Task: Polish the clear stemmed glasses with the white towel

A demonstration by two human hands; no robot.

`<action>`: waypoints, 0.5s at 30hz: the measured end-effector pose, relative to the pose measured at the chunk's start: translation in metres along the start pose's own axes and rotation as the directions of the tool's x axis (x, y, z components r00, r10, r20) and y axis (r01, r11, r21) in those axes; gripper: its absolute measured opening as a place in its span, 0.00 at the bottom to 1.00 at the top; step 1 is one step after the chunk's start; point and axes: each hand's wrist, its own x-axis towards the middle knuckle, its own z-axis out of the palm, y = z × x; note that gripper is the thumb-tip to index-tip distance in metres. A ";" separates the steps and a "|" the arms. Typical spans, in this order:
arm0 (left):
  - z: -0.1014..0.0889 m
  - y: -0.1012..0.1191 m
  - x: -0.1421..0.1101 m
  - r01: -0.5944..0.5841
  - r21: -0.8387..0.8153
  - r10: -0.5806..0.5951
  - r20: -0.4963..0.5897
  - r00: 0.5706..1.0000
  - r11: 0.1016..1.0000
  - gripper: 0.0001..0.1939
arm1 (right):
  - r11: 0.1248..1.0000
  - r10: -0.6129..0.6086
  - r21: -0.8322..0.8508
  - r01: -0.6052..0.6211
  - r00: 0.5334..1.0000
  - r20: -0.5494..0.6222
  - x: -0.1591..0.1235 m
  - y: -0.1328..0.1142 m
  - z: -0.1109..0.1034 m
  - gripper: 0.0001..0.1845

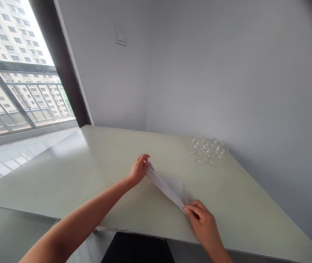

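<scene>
A thin, see-through white sheet [167,184], tissue or fine cloth, is stretched slantwise between my two hands over the pale table. Its far left corner is pinched by my left hand [140,168], thumb and fingers closed on it. My right hand [201,219] grips the near right corner between thumb and forefinger. Along the edge facing me the sheet looks folded over, and its back part is faint against the tabletop. Beyond the sheet, to the right, a cluster of clear stemmed glasses [207,149] stands upright, touched by neither hand.
The pale greenish table [103,153] reaches to grey walls at the back and right. A light switch [121,37] is on the wall. At the left, a large window [21,87] with railings shows buildings outside. Something black [138,250] sits below the table's near edge.
</scene>
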 end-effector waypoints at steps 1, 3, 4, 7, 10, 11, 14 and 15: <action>-0.003 0.005 0.001 0.011 0.033 -0.010 -0.021 1.000 0.999 0.15 | 1.000 -0.003 0.021 0.004 0.999 -0.033 0.001 -0.003 -0.006 0.14; -0.012 0.017 0.006 0.014 0.094 -0.010 -0.046 0.999 0.995 0.14 | 0.999 -0.008 0.036 0.012 0.994 -0.111 0.004 -0.009 -0.018 0.11; -0.017 0.024 0.009 -0.003 0.113 0.006 -0.030 1.000 0.994 0.11 | 0.999 -0.009 0.030 0.013 0.989 -0.149 0.007 -0.012 -0.023 0.10; -0.030 0.045 0.022 -0.085 0.122 0.069 0.131 0.989 0.989 0.10 | 1.000 -0.009 -0.024 0.004 0.978 -0.211 0.021 -0.015 -0.038 0.10; -0.032 0.064 0.037 -0.127 0.097 0.104 0.213 0.972 0.987 0.13 | 0.991 -0.058 -0.131 0.020 0.952 -0.299 0.036 -0.013 -0.052 0.09; -0.029 0.069 0.042 -0.141 0.080 0.123 0.203 0.971 0.987 0.13 | 0.982 -0.103 -0.186 0.036 0.927 -0.360 0.039 -0.011 -0.057 0.08; -0.015 0.074 0.050 -0.219 0.021 0.210 0.206 0.956 0.976 0.10 | 0.911 -0.312 -0.393 0.125 0.833 -0.457 0.036 -0.008 -0.072 0.05; -0.010 0.071 0.051 -0.245 0.025 0.233 0.231 0.945 0.969 0.10 | 0.877 -0.373 -0.451 0.169 0.831 -0.414 0.031 -0.007 -0.075 0.05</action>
